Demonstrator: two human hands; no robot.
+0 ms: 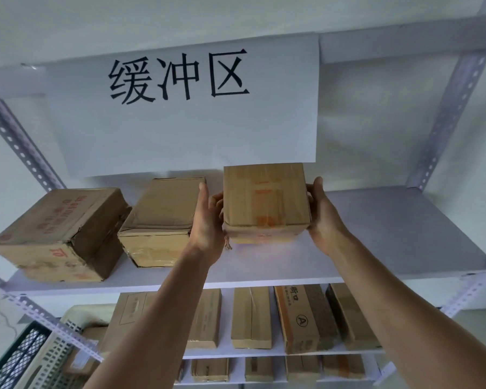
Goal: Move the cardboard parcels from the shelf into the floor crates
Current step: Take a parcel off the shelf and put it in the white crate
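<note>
In the head view, both arms reached up to the white shelf board (390,234) of a slotted-metal rack. A small, squarish brown cardboard parcel (265,203), taped and marked with faded orange print, sat between the two hands near the middle of the board. Whether it was clear of the board could not be told.

The left hand (208,220) was on the parcel's left face, fingers curled against it and one digit pointing up. The right hand (324,217) cupped the right face, thumb laid along the upper edge; its fingers were hidden behind the parcel.

To the left, a dented brown carton (160,220) lay just beside the left hand, and a larger crumpled carton (59,234) lay further left. A white paper sign (180,108) hung behind.

A green mesh crate (14,357) and a pale slotted crate (51,360) showed low at the near left.

The step was probably the lift-off. It would go best with even pressure from both sides, the parcel drawn straight towards the body and kept level, and the left wrist kept off the dented carton before swinging down-left to the crates.
</note>
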